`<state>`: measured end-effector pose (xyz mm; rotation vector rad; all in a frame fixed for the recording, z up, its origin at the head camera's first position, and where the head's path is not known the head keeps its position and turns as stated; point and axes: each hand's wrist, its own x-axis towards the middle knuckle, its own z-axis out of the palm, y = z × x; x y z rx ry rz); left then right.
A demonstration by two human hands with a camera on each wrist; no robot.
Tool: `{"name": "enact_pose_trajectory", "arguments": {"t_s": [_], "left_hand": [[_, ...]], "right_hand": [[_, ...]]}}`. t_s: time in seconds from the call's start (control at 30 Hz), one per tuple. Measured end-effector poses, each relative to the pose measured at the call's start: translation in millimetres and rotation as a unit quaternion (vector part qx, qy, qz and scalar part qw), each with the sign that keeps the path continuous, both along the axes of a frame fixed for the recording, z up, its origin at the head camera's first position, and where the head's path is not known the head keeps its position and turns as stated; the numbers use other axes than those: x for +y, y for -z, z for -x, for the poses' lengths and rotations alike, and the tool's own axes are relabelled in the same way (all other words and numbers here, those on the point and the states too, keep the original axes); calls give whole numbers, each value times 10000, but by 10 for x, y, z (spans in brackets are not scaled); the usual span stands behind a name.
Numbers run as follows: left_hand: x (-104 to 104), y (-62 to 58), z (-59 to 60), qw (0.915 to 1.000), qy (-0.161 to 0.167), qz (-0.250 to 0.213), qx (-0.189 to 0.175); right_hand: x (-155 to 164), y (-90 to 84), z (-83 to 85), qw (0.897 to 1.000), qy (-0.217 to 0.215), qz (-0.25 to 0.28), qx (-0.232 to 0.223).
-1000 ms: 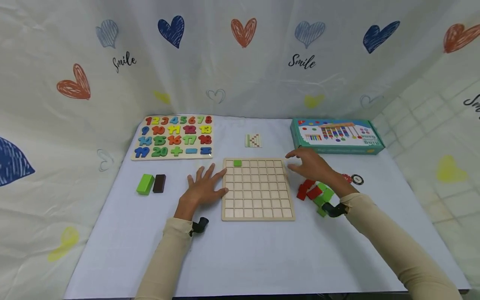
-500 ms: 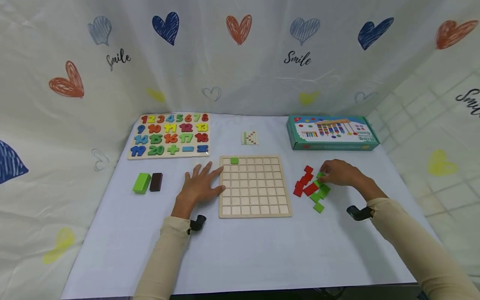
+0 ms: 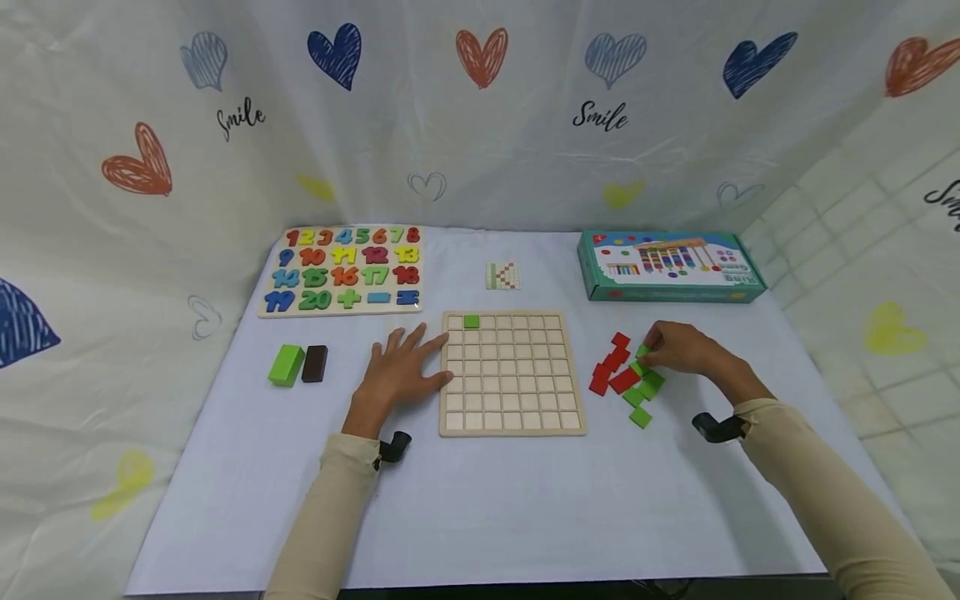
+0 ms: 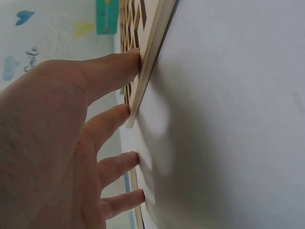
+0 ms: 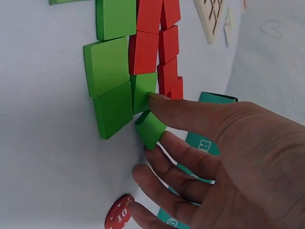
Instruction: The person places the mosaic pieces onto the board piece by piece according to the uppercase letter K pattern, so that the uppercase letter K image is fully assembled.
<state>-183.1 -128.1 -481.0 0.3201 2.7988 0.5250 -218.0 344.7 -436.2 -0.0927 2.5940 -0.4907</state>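
Observation:
My left hand lies spread at the left edge of a wooden grid board. Its thumb and index fingertips touch the rim, as the left wrist view also shows. One green square tile sits in the board's top row. To the right of the board, my right hand pinches a tilted green tile between thumb and fingers. The thumb tip overlaps a neighbouring green tile. Several flat green tiles and red tiles lie beside it.
A number puzzle board stands back left, a teal box back right. Between them lies a small pattern card. A green block and a dark brown block rest at left. A red chip is near my right fingers.
My right hand has moved from near the board's top right corner back to the pile and taken hold of a green tile. The left hand stays at the board's edge.

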Motion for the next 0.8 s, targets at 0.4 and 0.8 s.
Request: {"name": "enact_pose_trajectory", "arguments": {"t_s": [0.4, 0.8], "left_hand": [[-18, 13, -8, 10000, -67, 16, -67], [9, 52, 3, 10000, -5, 37, -16]], "right_hand": [[-15, 21, -15, 9996, 191, 184, 136], [19, 72, -75, 9976, -156, -46, 667]]}}
